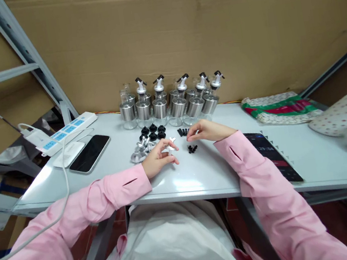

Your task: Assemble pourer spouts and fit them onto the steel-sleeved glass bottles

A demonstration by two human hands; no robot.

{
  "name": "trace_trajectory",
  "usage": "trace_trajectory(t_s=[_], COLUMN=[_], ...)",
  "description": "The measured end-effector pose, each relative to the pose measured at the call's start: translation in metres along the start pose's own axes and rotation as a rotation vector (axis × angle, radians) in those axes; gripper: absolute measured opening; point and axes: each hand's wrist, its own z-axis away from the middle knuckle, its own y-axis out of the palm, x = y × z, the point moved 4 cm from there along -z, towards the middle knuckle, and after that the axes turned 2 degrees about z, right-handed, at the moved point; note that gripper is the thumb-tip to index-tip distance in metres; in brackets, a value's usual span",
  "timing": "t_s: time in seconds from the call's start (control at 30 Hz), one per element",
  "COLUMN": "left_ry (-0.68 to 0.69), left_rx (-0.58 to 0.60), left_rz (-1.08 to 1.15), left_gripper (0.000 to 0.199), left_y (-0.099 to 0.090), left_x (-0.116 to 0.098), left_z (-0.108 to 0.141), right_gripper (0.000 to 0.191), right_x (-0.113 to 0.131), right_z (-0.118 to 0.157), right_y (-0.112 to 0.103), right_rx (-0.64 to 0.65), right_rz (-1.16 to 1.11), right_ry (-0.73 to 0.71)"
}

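My left hand (159,156) holds a small white spout part (170,149) between thumb and fingers, above the table. My right hand (205,130) has its fingertips pinched together near a row of short black tubes (182,132); what they hold, if anything, is too small to tell. Just below lie tiny black pieces (192,149). Several black stoppers (153,132) stand left of the tubes. Silvery spout parts (139,152) lie in a pile beside my left hand. Behind them are glass bottles with metal sleeves (160,108), several topped with silver-and-black pourers (181,82).
On the left are a phone (90,153), a white power bank (69,154), and a power strip (68,132) with a cable crossing my left sleeve. At right lie a tablet (274,155), a patterned cloth (284,108) and a dotted bag (344,109). Cardboard (145,33) stands behind.
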Motion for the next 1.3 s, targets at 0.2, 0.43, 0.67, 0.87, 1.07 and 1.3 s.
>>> trace_trajectory(t_s=[0.2,0.43,0.67,0.87,1.07,1.3], left_ry=[-0.017,-0.027,-0.033,-0.018,-0.012,0.03], left_rx=[-0.002,-0.003,-0.016,-0.018,-0.004,0.048], left_rz=[-0.005,-0.005,-0.011,-0.001,-0.006,-0.01], left_gripper=[0.031,0.031,0.031,0.032,0.033,0.032], left_y=[0.0,0.0,-0.001,-0.001,0.0,0.001], left_x=[0.002,0.002,0.001,0.003,0.0,0.001], left_z=[0.0,0.0,0.0,0.0,0.0,0.0], right_gripper=[0.025,0.02,0.015,0.024,0.029,0.029], right_x=[-0.017,-0.017,-0.006,0.003,0.018,0.022], right_z=[-0.002,-0.01,-0.013,-0.012,-0.007,-0.007], right_y=[0.005,0.013,0.02,0.018,0.017,0.023], right_rx=[0.12,0.022,-0.031,-0.127,-0.147,-0.181], right_rz=[0.084,0.152,0.24,-0.168,-0.588,-0.705], right_ry=[0.056,0.022,-0.062,-0.085,-0.144,-0.136])
